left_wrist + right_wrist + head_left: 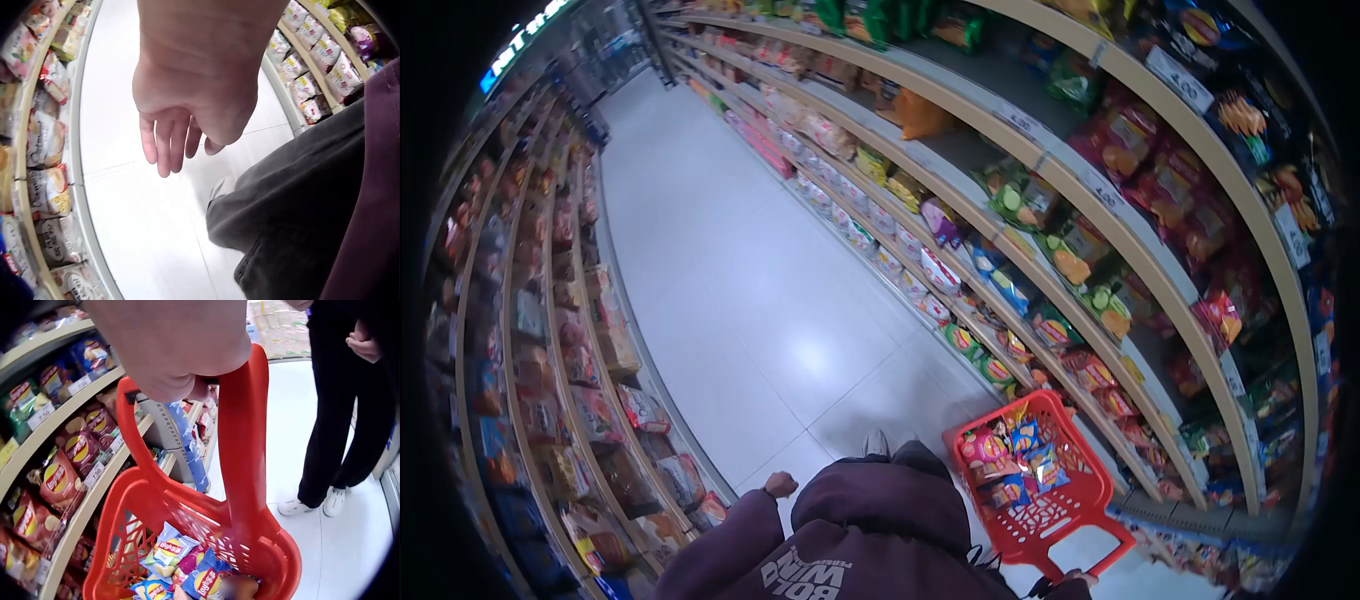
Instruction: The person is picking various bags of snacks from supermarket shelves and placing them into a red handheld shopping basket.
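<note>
A red plastic shopping basket (1090, 492) hangs at the wearer's right side, and my right hand (175, 347) grips the top bar of its red handle (240, 425). Several chip bags lie inside, among them a blue Lay's bag (207, 580), a lighter blue one (169, 549) and a pink one (983, 452). My left hand (190, 94) hangs over the floor at the left side with loosely extended fingers and nothing in it. In the head view the left hand (780, 485) shows beyond the purple sleeve.
Shelves of chip bags (1180, 190) with price tags rise close on the right. Lower shelves of packaged snacks (590, 410) line the left. Between them a pale tiled aisle (730, 250) runs forward. Another person in dark trousers (340, 406) stands near the basket.
</note>
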The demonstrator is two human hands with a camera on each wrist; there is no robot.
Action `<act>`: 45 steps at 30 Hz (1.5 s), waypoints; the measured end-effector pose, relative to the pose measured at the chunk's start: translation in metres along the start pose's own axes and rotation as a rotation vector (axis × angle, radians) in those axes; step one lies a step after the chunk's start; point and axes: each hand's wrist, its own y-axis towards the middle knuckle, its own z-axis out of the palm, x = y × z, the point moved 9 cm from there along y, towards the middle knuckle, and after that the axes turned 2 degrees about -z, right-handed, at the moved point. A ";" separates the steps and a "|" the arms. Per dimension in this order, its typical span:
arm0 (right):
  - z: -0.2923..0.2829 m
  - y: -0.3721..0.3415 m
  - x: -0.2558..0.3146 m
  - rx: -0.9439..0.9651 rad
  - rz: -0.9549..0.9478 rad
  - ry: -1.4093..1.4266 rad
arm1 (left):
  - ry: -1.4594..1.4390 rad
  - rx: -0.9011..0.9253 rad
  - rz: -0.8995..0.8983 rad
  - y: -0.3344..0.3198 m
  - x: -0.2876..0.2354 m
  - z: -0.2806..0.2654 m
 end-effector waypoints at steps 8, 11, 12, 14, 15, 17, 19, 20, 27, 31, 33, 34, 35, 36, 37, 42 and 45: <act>0.017 0.010 -0.006 -0.053 -0.123 0.111 | 0.083 0.188 -0.148 0.010 0.008 -0.020; 0.008 0.016 0.019 -0.070 -0.053 0.051 | 0.010 0.077 0.108 0.090 -0.027 -0.069; 0.007 0.016 0.024 -0.077 -0.067 0.026 | 0.034 0.001 0.150 0.102 -0.067 -0.099; 0.009 0.015 0.034 -0.078 -0.083 0.016 | 0.054 -0.168 0.298 0.121 -0.159 -0.160; 0.011 0.017 0.036 -0.074 -0.090 0.025 | 0.052 -0.185 0.402 0.123 -0.215 -0.185; 0.016 0.027 0.037 -0.086 -0.052 0.036 | -0.012 -0.242 0.669 0.115 -0.316 -0.225; 0.016 0.032 0.039 -0.080 -0.008 0.020 | -0.039 -0.262 0.681 0.111 -0.383 -0.248; 0.016 0.031 0.040 -0.086 -0.010 -0.025 | -0.040 -0.255 0.688 0.099 -0.413 -0.254; 0.000 0.015 0.072 -0.132 0.019 -0.213 | 0.201 -0.086 0.686 0.114 -0.429 -0.229; 0.001 0.003 0.078 -0.203 0.033 -0.251 | 0.277 0.073 0.546 0.138 -0.339 -0.206; 0.013 0.003 0.067 -0.285 0.008 -0.357 | 0.305 0.122 0.381 0.133 -0.295 -0.203; 0.013 0.001 0.069 -0.272 0.009 -0.386 | 0.322 0.129 0.332 0.125 -0.279 -0.204; 0.013 0.001 0.069 -0.229 0.023 -0.369 | 0.334 0.133 0.285 0.121 -0.267 -0.205; 0.008 -0.001 0.074 -0.188 0.036 -0.351 | 0.399 0.110 0.251 0.106 -0.267 -0.208; 0.003 -0.002 0.077 -0.146 0.049 -0.332 | 0.453 0.080 0.254 0.092 -0.270 -0.211; -0.001 -0.010 0.099 -0.163 0.071 -0.237 | 0.299 0.090 0.182 0.114 -0.249 -0.215; 0.010 -0.027 0.131 -0.293 -0.013 -0.170 | 0.180 0.134 0.261 0.145 -0.256 -0.211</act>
